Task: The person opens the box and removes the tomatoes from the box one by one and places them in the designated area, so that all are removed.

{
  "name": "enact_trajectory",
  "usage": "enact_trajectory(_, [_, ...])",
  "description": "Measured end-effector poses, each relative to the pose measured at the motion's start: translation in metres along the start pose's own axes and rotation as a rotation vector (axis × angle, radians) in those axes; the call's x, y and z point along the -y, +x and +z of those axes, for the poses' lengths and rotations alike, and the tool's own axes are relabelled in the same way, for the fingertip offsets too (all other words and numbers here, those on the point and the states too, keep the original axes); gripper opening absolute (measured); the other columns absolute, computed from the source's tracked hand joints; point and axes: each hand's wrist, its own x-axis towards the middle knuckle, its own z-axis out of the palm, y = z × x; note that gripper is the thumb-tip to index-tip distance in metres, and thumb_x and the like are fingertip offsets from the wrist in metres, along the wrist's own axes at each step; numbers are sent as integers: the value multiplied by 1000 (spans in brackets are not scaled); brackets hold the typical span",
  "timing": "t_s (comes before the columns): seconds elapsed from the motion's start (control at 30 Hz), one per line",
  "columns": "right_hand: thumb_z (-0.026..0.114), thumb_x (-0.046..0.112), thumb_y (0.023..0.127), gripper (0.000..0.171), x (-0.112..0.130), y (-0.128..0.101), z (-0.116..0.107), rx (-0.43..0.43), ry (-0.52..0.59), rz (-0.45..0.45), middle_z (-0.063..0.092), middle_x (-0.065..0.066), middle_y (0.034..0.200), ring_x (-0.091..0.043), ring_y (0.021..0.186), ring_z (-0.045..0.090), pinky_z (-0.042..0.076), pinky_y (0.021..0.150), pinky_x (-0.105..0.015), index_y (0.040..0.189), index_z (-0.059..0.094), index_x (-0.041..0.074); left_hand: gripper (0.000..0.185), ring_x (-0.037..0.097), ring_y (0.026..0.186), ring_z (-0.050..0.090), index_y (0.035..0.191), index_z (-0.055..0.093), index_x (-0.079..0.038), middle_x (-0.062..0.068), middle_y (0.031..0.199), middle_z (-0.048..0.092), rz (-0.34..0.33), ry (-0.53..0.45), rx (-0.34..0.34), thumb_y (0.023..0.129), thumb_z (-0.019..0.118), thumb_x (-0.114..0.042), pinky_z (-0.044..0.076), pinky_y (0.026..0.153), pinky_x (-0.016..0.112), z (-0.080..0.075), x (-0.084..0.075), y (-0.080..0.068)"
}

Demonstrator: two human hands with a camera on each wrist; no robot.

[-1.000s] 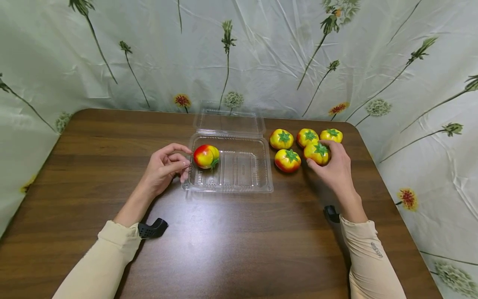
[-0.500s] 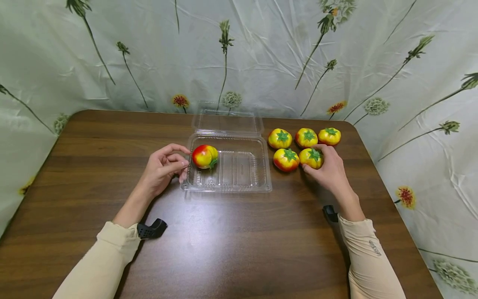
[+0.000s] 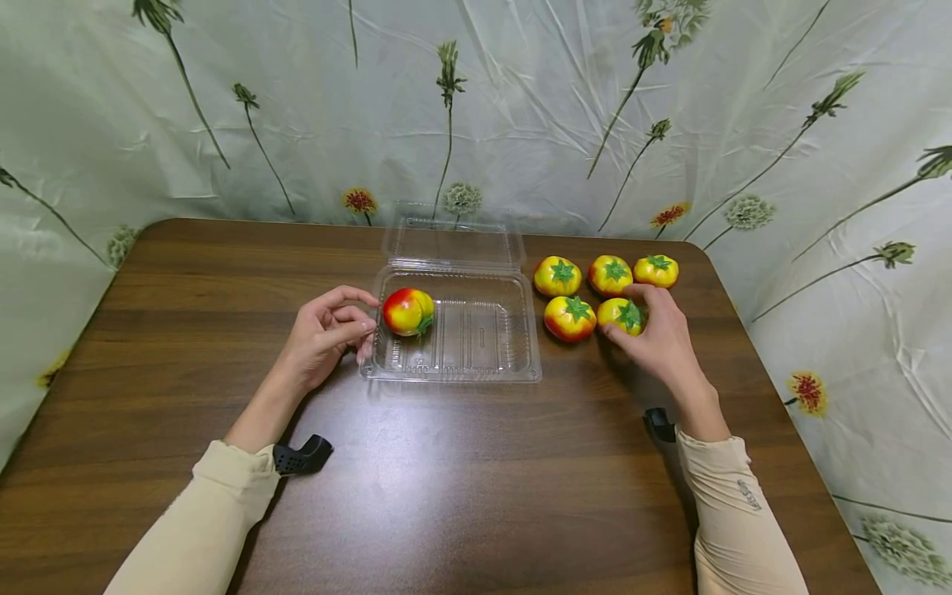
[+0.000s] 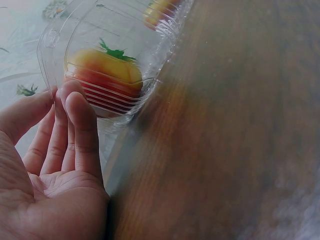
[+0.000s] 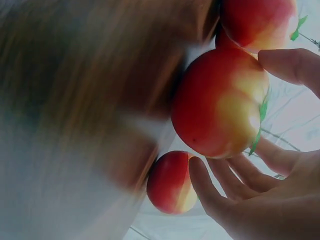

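Observation:
My left hand [image 3: 327, 335] pinches the left rim of a clear plastic clamshell container [image 3: 483, 376] between thumb and fingers; the left wrist view shows the grip close up. Inside the container, at its left end, one red-and-yellow persimmon [image 3: 407, 312] lies tipped, green calyx toward the lower right. Over on the right, my right hand [image 3: 662, 335] holds another persimmon [image 3: 619, 316], thumb on one side and fingers on the other. In the right wrist view this persimmon [image 5: 220, 105] is close to the table. Part of it is hidden behind the hand in the head view.
The container's lid [image 3: 455, 240] stands open toward the flowered curtain. More persimmons sit right of it: a front-left one [image 3: 570, 319], a back-left one [image 3: 557, 276], a back-middle one [image 3: 610, 274] and a back-right one [image 3: 656, 271]. All stand on the brown wooden table [image 3: 446, 496].
My right hand has moved the persimmon slightly left and toward me, beside the front-left one, and its fingers are still around it. The left hand has stayed at the container.

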Motion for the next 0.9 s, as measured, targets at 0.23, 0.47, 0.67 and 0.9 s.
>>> enact_trajectory(0.23, [79, 24, 79, 58, 3, 0, -1, -43, 4, 2, 55, -18, 127, -35, 121, 49, 38, 102, -54, 128, 55, 2, 27, 28, 50, 56, 117, 49, 14, 16, 75, 67, 4, 0, 3, 91, 54, 16, 52, 45, 31, 1, -1, 0])
enact_trajectory(0.47, [79, 14, 80, 55, 7, 0, -2, -106, 56, -23, 56, -18, 124, -37, 112, 57, 50, 94, -52, 128, 56, 1, 26, 27, 50, 56, 116, 51, 12, 15, 75, 67, 0, -4, -5, 91, 53, 17, 52, 45, 31, 1, -1, 0])
enact_trajectory(0.67, [79, 12, 79, 52, 9, 0, 0, -139, 95, -37, 58, -16, 124, -35, 113, 58, 50, 95, -52, 126, 58, 2, 26, 27, 51, 56, 117, 51, 12, 15, 75, 67, -5, -2, -8, 91, 54, 17, 52, 45, 30, 1, -1, 0])
enact_trajectory(0.9, [80, 13, 80, 52, 11, 0, 2, -145, 97, -52, 58, -14, 124, -32, 115, 57, 47, 97, -51, 126, 59, 4, 27, 26, 51, 57, 117, 50, 13, 15, 75, 67, 0, -9, -3, 91, 53, 18, 52, 45, 30, 1, 0, 0])
